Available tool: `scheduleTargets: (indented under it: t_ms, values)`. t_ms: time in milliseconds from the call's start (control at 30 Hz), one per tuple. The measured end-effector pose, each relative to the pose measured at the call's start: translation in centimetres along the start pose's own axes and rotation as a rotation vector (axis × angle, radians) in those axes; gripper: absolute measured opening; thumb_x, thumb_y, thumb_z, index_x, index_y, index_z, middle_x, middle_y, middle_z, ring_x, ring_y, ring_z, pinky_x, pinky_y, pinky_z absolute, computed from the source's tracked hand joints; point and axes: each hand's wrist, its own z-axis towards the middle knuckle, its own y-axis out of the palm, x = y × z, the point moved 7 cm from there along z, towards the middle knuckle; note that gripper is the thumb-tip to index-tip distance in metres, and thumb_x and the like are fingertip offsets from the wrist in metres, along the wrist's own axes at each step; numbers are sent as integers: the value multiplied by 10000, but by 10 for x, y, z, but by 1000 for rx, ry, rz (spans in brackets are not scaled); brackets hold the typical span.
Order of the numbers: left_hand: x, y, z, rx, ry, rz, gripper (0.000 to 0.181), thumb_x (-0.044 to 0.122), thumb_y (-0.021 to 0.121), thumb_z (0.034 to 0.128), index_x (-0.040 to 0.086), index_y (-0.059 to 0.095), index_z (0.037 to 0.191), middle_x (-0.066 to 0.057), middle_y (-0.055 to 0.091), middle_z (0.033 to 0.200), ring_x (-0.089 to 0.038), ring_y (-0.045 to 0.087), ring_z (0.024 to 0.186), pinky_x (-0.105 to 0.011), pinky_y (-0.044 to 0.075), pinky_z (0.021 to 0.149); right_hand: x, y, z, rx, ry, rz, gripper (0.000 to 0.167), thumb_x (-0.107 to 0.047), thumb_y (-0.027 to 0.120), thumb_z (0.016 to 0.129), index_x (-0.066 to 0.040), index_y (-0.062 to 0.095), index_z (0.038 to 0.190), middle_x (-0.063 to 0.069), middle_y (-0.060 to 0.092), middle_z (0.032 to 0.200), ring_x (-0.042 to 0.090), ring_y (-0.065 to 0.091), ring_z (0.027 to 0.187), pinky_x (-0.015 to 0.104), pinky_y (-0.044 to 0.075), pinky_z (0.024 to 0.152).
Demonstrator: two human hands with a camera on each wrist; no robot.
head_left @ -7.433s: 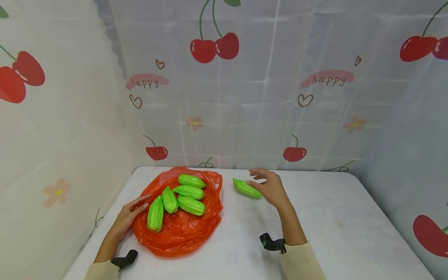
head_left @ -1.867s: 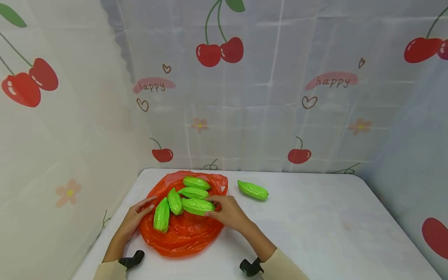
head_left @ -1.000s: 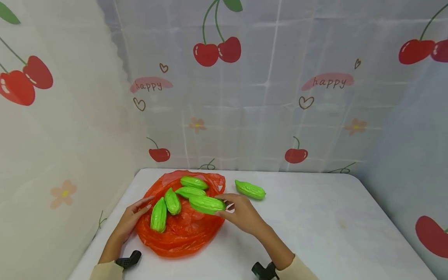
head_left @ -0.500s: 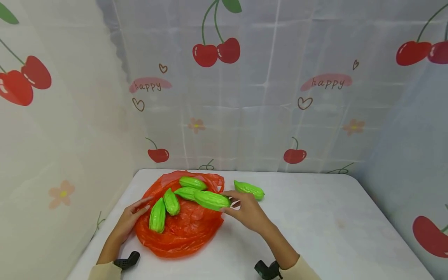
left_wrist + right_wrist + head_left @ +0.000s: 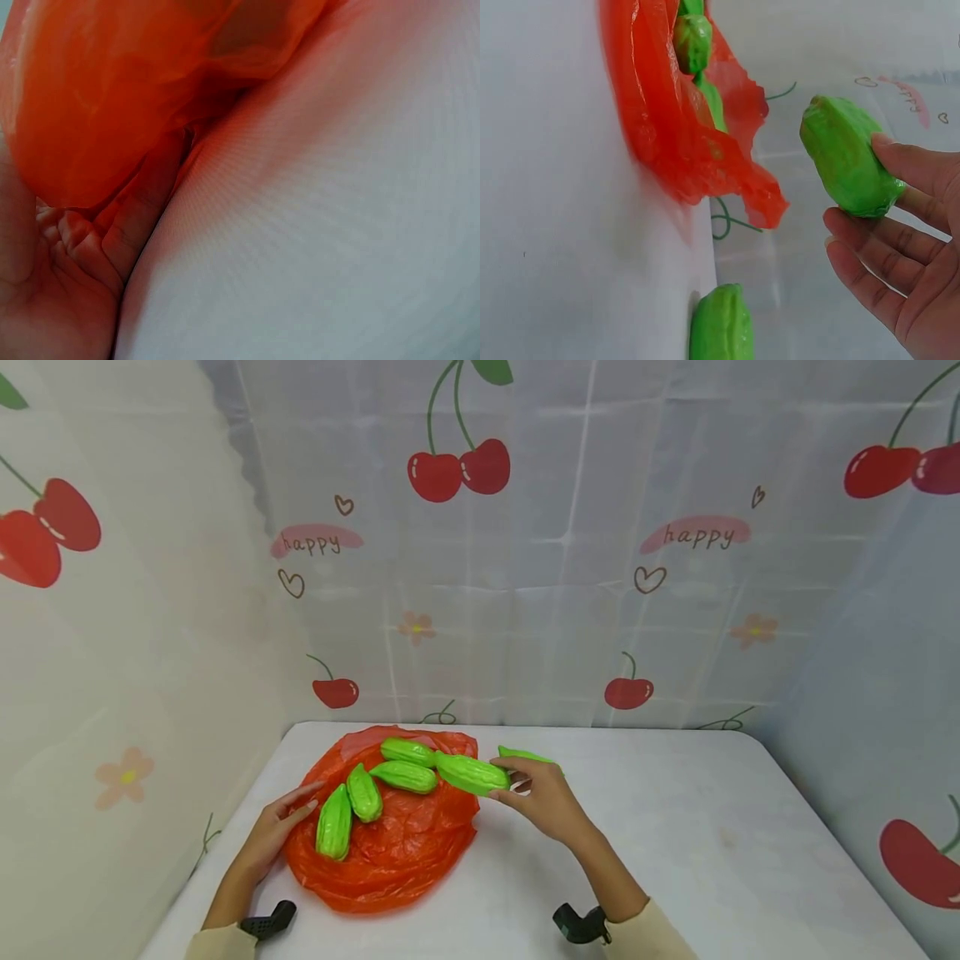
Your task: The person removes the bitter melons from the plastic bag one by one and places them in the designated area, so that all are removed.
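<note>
My right hand (image 5: 551, 799) pinches a bright green bitter melon (image 5: 471, 773) by its right end, thumb on one side and fingers on the other. The right wrist view shows this bitter melon (image 5: 846, 154) raised off the table, beyond the bag's rim. Several more bitter melons (image 5: 363, 793) lie on the crumpled red plastic bag (image 5: 405, 864). My left hand (image 5: 266, 835) rests against the bag's left edge, its fingers extended along the plastic (image 5: 97, 112). Another bitter melon (image 5: 517, 752) lies on the table behind my right hand, which partly hides it.
The white table (image 5: 720, 843) extends to the right of the bag. A curtain (image 5: 525, 577) printed with cherries hangs behind the table, with similar sheets at both sides. Black wrist cameras (image 5: 581, 924) sit on both wrists.
My right hand has lifted a bitter melon off the bag and carried it right and slightly back, toward the one lying on the table. My left hand has stayed at the bag's edge.
</note>
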Motion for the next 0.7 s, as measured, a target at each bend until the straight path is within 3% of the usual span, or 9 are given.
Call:
scheduleTargets:
  t_ms: [333, 700]
  values:
    - [2, 1, -2, -2, 3, 1, 539, 357, 575, 1040, 70, 501, 1491, -201, 348, 1593, -406, 264, 1467, -131, 460, 921, 13, -14, 1, 43, 26, 6, 487, -142, 851, 825, -97, 706, 1288, 46, 728, 1161, 193, 687, 902, 290, 602, 771]
    - [0, 1, 0, -5, -3, -14, 542, 357, 580, 1038, 76, 497, 1494, -189, 338, 1599, -405, 263, 1468, -146, 475, 916, 28, -37, 4, 105, 61, -26, 462, -132, 861, 815, -113, 719, 1254, 70, 729, 1152, 227, 700, 930, 318, 605, 779]
